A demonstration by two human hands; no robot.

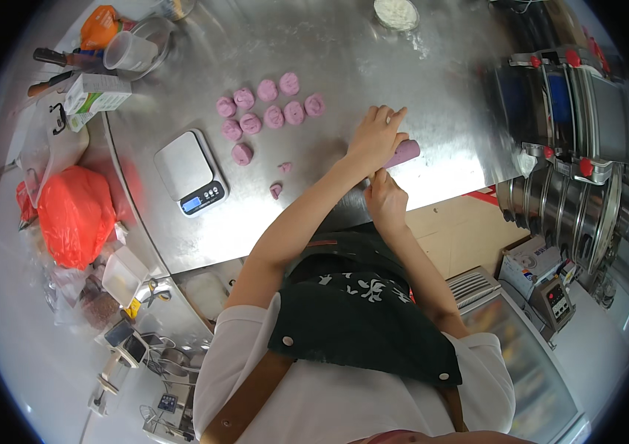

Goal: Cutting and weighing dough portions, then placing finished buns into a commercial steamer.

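Observation:
A smooth log of purple dough (404,152) lies near the front edge of the steel table, its right end showing. My left hand (373,139) is bent over its left part, fingers curled and one stuck out. Just below, my right hand (387,198) is closed against the log's near side; what its fingers hold is hidden. To the left sit several purple dough pieces (274,116) in loose rows. Two small dough scraps (276,191) lie nearer to me. A digital kitchen scale (188,166) with a bare platform stands further left.
A bowl of white flour (396,13) stands at the far edge, with flour spilled beside it. At the far left are a clear plastic tub (129,52), a knife (49,56), a carton (98,94) and a red plastic bag (78,216). Metal equipment (580,111) lines the right side.

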